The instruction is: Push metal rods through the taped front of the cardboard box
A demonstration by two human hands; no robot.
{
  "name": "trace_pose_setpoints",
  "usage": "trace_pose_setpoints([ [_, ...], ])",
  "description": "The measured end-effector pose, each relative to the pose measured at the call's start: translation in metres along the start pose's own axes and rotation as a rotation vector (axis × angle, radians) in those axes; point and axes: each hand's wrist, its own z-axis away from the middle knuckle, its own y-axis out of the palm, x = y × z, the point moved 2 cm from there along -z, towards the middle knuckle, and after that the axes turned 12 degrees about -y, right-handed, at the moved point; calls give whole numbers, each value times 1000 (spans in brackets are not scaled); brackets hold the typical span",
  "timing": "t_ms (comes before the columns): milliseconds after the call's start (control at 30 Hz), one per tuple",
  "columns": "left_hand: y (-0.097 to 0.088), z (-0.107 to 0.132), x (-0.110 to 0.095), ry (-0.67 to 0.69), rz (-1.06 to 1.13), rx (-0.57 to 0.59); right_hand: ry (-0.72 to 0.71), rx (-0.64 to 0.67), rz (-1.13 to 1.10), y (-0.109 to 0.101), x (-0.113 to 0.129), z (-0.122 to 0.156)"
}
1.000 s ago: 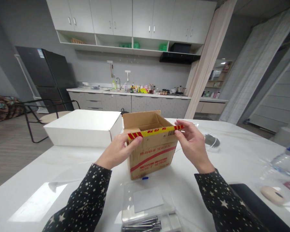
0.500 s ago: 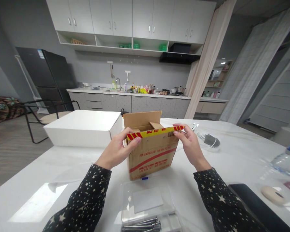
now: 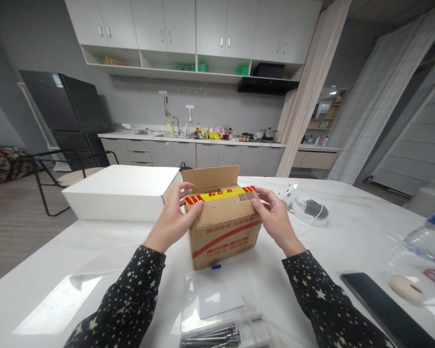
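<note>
A brown cardboard box (image 3: 224, 241) with red printing stands upright on the table. Its near flap (image 3: 221, 208), edged with yellow and red tape, leans inward over the opening. The far flap (image 3: 210, 178) stands up behind it. At the near flap's left end, my left hand (image 3: 174, 212) grips with the thumb on the outer face and the fingers behind the edge. My right hand (image 3: 273, 215) holds the right end the same way, thumb in front. In front of the box lies an open clear plastic case (image 3: 250, 295) with several metal bolt-like pieces (image 3: 213, 338) in it.
A large white box (image 3: 119, 193) sits left of the cardboard box. On the right are a coiled white cable (image 3: 308, 210), a black phone-like slab (image 3: 384, 307), a beige rounded object (image 3: 406, 289) and a plastic bottle (image 3: 429, 237). A small blue piece (image 3: 216, 267) lies by the box.
The near flap has tipped away from me, from nearly upright to leaning over the opening. Both hands moved with it, the right one slightly leftward.
</note>
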Motion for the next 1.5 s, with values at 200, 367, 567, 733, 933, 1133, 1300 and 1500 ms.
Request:
trace_pose_setpoints([
  [200,3,-4,4,50,-20,-43,35,37,-11,4,-4,2],
  [367,6,-5,6,5,4,-1,46,15,17,2,-8,3],
  [567,10,-6,14,-186,79,50,64,-1,41,6,-5,2],
  [733,9,-6,14,-201,69,12,89,14,64,7,-2,3],
  [933,2,-5,10,-123,-83,5,45,61,190,1,9,3],
  [1133,-2,1,-4,23,-227,-11,-23,79,224,-3,21,-1],
  [1300,-1,4,-7,-49,-238,92,-226,112,335,-1,29,1],
  [1500,-2,4,-6,-54,-214,80,-363,201,411,2,37,6],
])
